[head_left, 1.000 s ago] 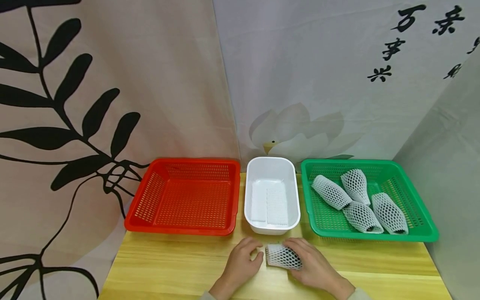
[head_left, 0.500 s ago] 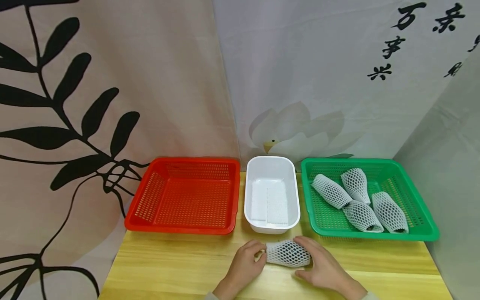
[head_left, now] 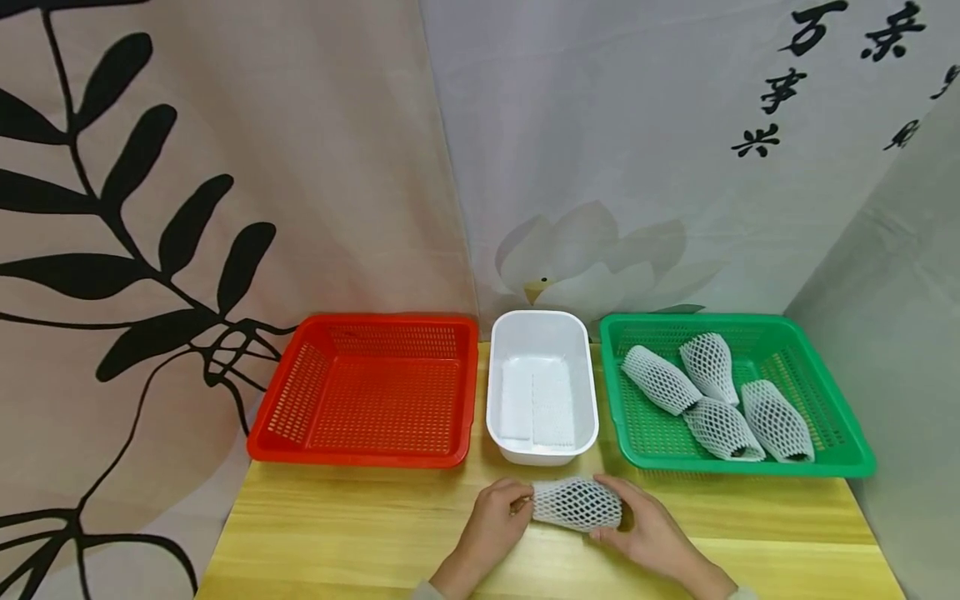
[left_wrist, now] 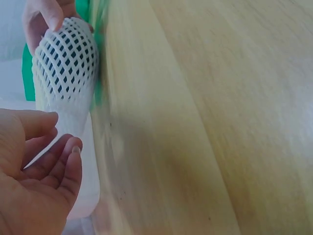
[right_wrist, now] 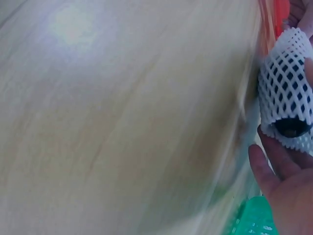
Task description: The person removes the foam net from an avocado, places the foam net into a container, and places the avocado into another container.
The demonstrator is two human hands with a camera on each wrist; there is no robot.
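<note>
A white foam net sleeve [head_left: 576,503] lies sideways over a dark object at the front of the table. The object's dark rounded end [right_wrist: 292,127] shows at the sleeve's wider mouth in the right wrist view. My left hand [head_left: 497,521] pinches the sleeve's narrow left end, which looks flat and unfilled in the left wrist view. At the other end, my right hand [head_left: 651,529] grips the sleeve between thumb and fingers. Several similar netted pieces [head_left: 662,380] lie in the green basket [head_left: 832,400].
Behind the hands stands a white tub [head_left: 543,446] with nothing seen inside. To its left is a red basket [head_left: 390,400]. All three containers line the back of the wooden table [head_left: 337,533], against a printed curtain [head_left: 360,150].
The netted object has shifted right and its sleeve now looks longer. My left fingers have come onto its left end; my right hand has moved right, to the far end.
</note>
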